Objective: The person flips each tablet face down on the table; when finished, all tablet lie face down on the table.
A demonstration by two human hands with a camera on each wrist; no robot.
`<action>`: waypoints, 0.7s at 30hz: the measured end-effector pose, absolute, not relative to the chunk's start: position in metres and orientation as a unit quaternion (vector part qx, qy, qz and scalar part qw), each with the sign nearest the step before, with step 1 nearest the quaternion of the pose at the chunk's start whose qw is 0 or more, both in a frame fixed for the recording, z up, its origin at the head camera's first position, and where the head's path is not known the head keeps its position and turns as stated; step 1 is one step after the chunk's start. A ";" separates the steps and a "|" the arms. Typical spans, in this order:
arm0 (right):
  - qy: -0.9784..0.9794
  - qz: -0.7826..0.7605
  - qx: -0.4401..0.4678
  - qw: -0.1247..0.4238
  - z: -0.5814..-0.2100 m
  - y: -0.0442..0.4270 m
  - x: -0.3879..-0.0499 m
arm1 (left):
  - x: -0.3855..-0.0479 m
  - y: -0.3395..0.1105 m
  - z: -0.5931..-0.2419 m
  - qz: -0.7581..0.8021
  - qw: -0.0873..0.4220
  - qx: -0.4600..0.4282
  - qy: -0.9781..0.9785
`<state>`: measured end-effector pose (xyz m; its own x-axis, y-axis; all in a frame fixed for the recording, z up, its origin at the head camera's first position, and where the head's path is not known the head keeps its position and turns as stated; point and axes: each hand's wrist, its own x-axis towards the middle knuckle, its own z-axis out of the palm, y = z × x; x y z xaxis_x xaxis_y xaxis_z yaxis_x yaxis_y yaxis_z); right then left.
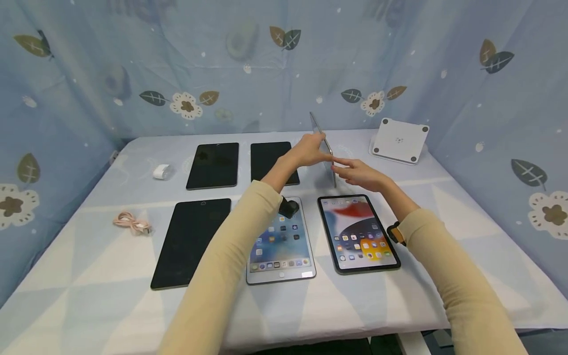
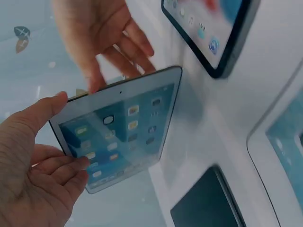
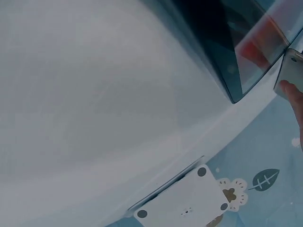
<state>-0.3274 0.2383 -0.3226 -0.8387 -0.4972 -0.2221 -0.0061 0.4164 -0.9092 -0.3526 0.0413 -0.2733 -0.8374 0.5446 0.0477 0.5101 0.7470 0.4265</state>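
My left hand (image 1: 306, 152) grips a white-bezelled tablet (image 2: 118, 127), which is tilted up on edge at the back of the table. In the left wrist view its screen is lit with app icons; the thumb lies at one edge and the curled fingers are against the screen side. My right hand (image 1: 361, 175) reaches to the same tablet from the right with fingers extended, its thumb by the upper edge and other fingers behind. One fingertip meets the silver back in the right wrist view. Below the hands lie a lit white tablet (image 1: 284, 246) and a lit black-framed tablet (image 1: 358, 234).
Three dark-screened tablets lie at left: one at back (image 1: 213, 166), another beside it (image 1: 269, 155), one in front (image 1: 191, 241). A white charger (image 1: 162, 171) and coiled pink cable (image 1: 132, 223) sit farther left. A white stand (image 1: 401, 140) is at back right, before the curtain (image 1: 239, 88).
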 end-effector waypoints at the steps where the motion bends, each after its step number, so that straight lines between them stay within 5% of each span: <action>1: 0.817 -0.499 -0.160 0.241 -0.323 0.237 -0.329 | -0.353 0.039 -0.272 0.210 0.040 0.283 0.935; 21: 0.943 -0.250 -0.177 0.132 -0.334 0.217 -0.331 | -0.348 0.024 -0.293 0.170 0.045 0.256 0.951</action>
